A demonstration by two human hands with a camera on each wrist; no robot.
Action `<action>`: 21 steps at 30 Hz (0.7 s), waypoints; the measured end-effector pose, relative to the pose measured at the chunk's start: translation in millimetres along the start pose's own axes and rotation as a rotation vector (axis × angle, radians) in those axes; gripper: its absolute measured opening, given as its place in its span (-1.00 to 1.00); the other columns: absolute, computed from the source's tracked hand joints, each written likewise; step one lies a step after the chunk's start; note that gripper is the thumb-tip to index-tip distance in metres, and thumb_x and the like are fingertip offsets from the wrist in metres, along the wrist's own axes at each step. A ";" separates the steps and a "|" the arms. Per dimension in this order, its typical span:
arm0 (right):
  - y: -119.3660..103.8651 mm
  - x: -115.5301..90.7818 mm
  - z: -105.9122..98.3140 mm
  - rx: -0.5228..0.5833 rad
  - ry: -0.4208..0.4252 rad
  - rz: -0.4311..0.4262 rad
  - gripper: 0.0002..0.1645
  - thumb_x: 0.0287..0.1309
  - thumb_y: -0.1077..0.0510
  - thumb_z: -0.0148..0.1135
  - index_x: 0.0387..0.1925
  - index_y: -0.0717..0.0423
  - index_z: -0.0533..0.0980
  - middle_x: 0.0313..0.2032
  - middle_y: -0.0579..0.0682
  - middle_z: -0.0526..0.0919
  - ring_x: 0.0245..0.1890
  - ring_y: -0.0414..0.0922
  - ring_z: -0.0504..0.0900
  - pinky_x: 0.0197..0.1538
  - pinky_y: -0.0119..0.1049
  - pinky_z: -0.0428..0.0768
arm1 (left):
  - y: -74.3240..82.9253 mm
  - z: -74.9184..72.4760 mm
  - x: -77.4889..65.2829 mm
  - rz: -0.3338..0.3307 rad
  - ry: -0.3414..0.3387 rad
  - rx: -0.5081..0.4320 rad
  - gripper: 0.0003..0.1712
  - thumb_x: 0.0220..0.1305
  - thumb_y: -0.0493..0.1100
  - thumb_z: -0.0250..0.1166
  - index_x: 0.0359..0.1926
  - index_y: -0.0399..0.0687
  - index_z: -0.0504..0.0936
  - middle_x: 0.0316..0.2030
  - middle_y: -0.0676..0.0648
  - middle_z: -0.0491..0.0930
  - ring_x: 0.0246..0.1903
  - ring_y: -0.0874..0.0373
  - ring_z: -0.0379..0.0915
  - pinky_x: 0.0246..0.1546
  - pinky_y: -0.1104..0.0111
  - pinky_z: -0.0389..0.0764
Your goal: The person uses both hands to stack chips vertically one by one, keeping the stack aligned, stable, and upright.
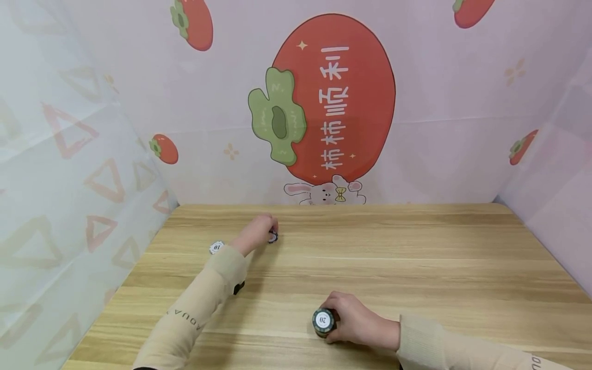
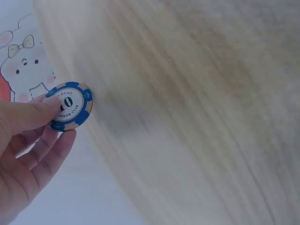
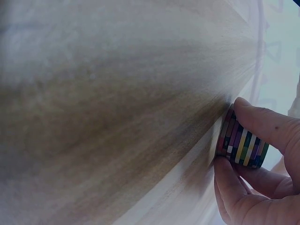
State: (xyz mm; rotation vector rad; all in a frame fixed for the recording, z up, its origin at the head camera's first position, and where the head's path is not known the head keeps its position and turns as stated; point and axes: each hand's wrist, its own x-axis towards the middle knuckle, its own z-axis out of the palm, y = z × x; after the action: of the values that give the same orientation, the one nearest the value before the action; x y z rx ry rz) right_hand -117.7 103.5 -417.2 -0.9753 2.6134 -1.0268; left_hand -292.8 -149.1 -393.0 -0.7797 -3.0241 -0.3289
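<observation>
My left hand (image 1: 257, 234) reaches to the far left of the table and pinches a blue and tan poker chip (image 2: 75, 115) marked 10 between thumb and fingers. In the head view only part of that chip shows below the fingertips. Near the front middle, my right hand (image 1: 353, 319) grips a stack of poker chips (image 1: 323, 321) from its right side. The top chip is dark green with a white centre reading 20. Seen from the right wrist, the stack (image 3: 243, 140) has several colours along its side, with thumb and fingers around it.
A white poker chip (image 1: 217, 247) marked 10 lies on the table left of my left wrist. The wooden table (image 1: 416, 257) ends at a back wall sheet (image 1: 439, 128) printed with persimmons and a rabbit. More sheets hang along the left and right sides.
</observation>
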 end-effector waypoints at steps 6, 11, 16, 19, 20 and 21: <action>0.3 0.0 0.0 0.008 -0.006 0.002 -0.50 -0.46 0.19 0.55 -0.30 0.15 0.57 -0.37 -0.23 0.47 -0.33 -0.35 0.44 -0.21 -0.45 0.47 | 6.0 -2.8 -6.9 0.062 -0.024 0.016 -0.89 0.05 -0.39 0.28 -0.43 -0.12 0.55 -0.41 -0.01 0.49 -0.37 0.15 0.40 -0.31 0.32 0.47; 0.4 -0.2 0.0 0.008 -0.006 0.002 -0.50 -0.46 0.18 0.55 -0.31 0.15 0.57 -0.38 -0.23 0.47 -0.34 -0.36 0.43 -0.22 -0.45 0.47 | 16.4 -6.5 -14.8 0.142 -0.023 0.022 -0.90 0.03 -0.42 0.27 -0.43 -0.18 0.55 -0.43 -0.01 0.49 -0.39 0.16 0.41 -0.32 0.34 0.48; 1.2 -0.2 0.4 0.011 -0.010 0.000 -0.50 -0.46 0.18 0.55 -0.31 0.14 0.57 -0.37 -0.24 0.47 -0.33 -0.36 0.43 -0.22 -0.45 0.47 | 28.3 -8.0 -25.1 0.194 -0.011 0.003 -0.88 0.02 -0.44 0.26 -0.43 -0.18 0.54 -0.43 0.00 0.46 -0.42 0.18 0.40 -0.35 0.35 0.48; 1.3 -0.2 0.6 0.013 -0.012 0.000 -0.50 -0.46 0.18 0.55 -0.31 0.14 0.57 -0.37 -0.24 0.47 -0.33 -0.36 0.43 -0.22 -0.45 0.47 | 37.1 -9.1 -30.8 0.180 -0.028 0.008 -0.89 0.05 -0.40 0.27 -0.40 -0.14 0.56 -0.41 0.02 0.48 -0.40 0.20 0.42 -0.34 0.36 0.49; 1.2 -0.2 0.6 0.013 -0.011 0.000 -0.50 -0.46 0.18 0.55 -0.31 0.14 0.57 -0.37 -0.24 0.47 -0.33 -0.36 0.43 -0.22 -0.45 0.47 | 40.1 -9.5 -33.0 0.187 -0.032 0.011 -0.89 0.05 -0.39 0.27 -0.39 -0.13 0.56 -0.41 0.03 0.48 -0.40 0.22 0.42 -0.35 0.38 0.49; 1.1 -0.2 0.6 0.012 -0.010 0.000 -0.50 -0.46 0.18 0.55 -0.31 0.13 0.57 -0.37 -0.24 0.47 -0.33 -0.36 0.43 -0.22 -0.45 0.47 | 43.3 -10.4 -35.5 0.196 -0.036 0.011 -0.89 0.06 -0.39 0.27 -0.39 -0.12 0.57 -0.42 0.04 0.47 -0.41 0.23 0.41 -0.36 0.39 0.49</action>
State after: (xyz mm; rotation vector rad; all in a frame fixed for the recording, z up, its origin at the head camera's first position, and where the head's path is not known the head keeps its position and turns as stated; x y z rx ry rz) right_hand -117.9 103.9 -418.4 -0.9756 2.5961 -1.0333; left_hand -241.4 -131.2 -376.0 -1.0814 -2.9448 -0.2973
